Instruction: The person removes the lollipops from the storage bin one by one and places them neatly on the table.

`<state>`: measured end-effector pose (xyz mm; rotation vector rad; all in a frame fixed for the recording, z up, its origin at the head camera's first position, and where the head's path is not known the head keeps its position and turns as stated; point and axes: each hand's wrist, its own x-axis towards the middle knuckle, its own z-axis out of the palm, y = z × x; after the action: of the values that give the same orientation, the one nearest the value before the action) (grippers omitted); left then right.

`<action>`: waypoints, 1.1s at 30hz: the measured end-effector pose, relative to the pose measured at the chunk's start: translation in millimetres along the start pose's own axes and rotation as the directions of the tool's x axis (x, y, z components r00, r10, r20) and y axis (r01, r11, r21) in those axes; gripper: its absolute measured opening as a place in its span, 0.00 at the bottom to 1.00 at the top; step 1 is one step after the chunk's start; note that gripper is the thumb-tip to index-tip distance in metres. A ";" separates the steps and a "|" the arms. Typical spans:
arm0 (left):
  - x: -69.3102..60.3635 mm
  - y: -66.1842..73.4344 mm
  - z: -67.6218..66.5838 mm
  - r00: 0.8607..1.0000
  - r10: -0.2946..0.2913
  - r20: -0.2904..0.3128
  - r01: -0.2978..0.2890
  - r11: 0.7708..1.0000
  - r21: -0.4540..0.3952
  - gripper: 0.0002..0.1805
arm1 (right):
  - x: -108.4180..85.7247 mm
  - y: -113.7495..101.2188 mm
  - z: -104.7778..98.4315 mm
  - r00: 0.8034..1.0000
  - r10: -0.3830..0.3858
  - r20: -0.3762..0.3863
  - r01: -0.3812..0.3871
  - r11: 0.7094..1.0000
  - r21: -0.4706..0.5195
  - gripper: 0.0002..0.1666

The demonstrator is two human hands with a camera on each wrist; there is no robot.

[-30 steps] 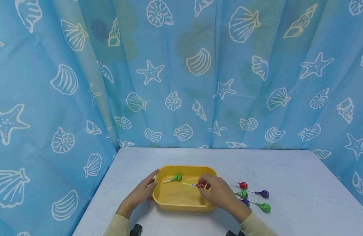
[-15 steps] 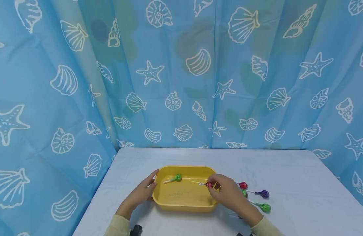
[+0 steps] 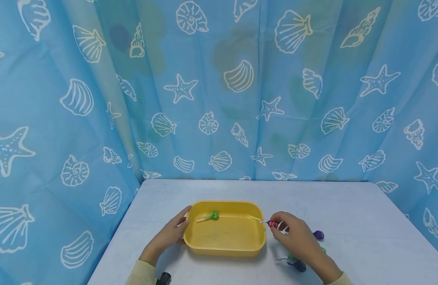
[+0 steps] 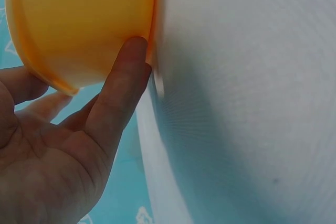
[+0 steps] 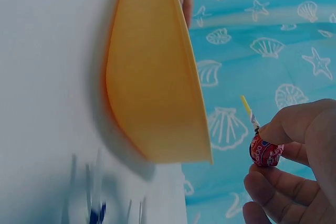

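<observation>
In the head view my right hand (image 3: 296, 237) pinches a red-wrapped lollipop (image 3: 272, 224) by its candy end, just beyond the right rim of a yellow tray (image 3: 224, 251). Its pale yellow stick points left over the tray; the right wrist view shows the lollipop (image 5: 264, 150) between thumb and fingertips. A green lollipop (image 3: 214, 215) lies inside the tray near the back left. At the tray's left end rests my left hand (image 3: 170, 233), with fairly straight fingers touching the outer wall and thumb at the rim, as the left wrist view shows.
Purple lollipops (image 3: 300, 266) and green ones lie on the white-covered table (image 3: 361, 221) under and beside my right hand, partly hidden by it. A blue shell-patterned curtain (image 3: 211, 99) hangs behind and at the left.
My right hand has carried the red lollipop rightward, from over the tray to its right rim. It now covers several lollipops on the table. The left hand and the tray have stayed put.
</observation>
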<state>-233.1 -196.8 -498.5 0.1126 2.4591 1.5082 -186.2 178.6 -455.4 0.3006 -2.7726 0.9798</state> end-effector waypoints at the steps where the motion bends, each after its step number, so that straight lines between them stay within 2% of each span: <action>1: 0.0 0.1 0.0 1.000 -0.002 -0.001 0.002 1.000 -0.001 0.31 | -1.4 1.8 -1.7 1.000 -0.001 -0.009 0.001 1.000 -0.004 0.11; 5: 0.4 -0.7 -0.6 1.000 0.000 -0.001 0.000 1.000 -0.007 0.31 | -6.1 8.0 -5.6 1.000 0.015 -0.022 -0.016 1.000 -0.022 0.11; 14: 1.6 -3.6 -1.6 0.999 0.022 0.031 -0.021 1.000 -0.017 0.32 | -13.7 15.2 -4.9 0.997 0.074 0.008 -0.074 0.997 -0.010 0.10; 22: 1.6 -2.5 -2.3 1.000 0.014 0.021 -0.013 1.000 -0.021 0.32 | -20.4 18.7 -9.6 0.993 0.114 -0.010 -0.115 0.993 -0.027 0.12; 28: 0.0 -1.9 -1.2 1.000 0.017 0.008 -0.017 1.000 -0.009 0.31 | -29.4 34.3 -19.6 0.990 0.143 -0.012 -0.144 0.988 -0.061 0.13; 33: 1.0 -0.8 -1.1 1.000 0.004 0.015 -0.003 1.000 -0.019 0.32 | -38.6 50.2 -26.8 0.979 0.202 0.000 -0.202 0.978 -0.057 0.13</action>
<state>-234.3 -197.9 -499.0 0.1243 2.4329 1.5265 -158.8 238.8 -474.1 0.0124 -2.8738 0.9414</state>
